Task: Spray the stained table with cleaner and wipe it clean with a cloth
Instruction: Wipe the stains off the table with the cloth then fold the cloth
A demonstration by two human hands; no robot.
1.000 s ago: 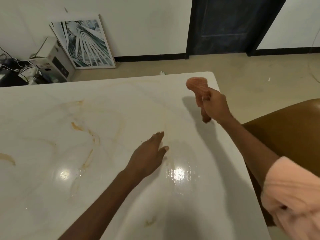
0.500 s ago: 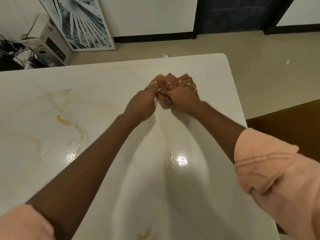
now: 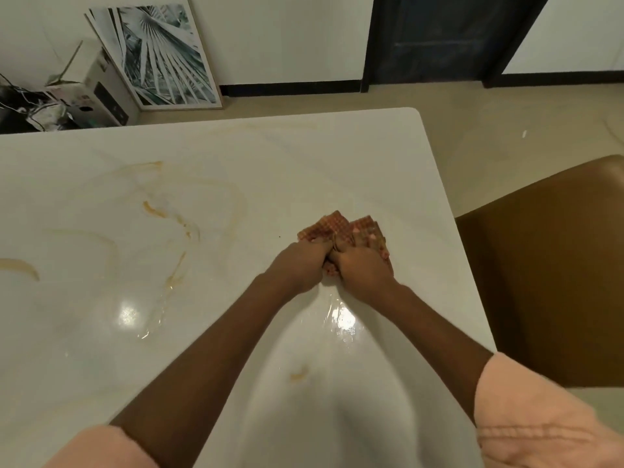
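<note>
Left hand [image 3: 300, 265] and right hand [image 3: 363, 270] side by side, fingers curled onto a bunched cloth [image 3: 341, 228], reddish-orange waffle weave, pressed to the white table [image 3: 236, 197] under and just beyond the fingertips, brownish smears [image 3: 169, 214] well left of it

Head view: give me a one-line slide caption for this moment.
Both hands, left hand and right hand, press a checked cloth onto the white table, brown stains unwiped at left.

Both hands, L [image 3: 300, 268] & R [image 3: 363, 270], grip cloth [image 3: 341, 228] on stained table [image 3: 236, 184].
</note>
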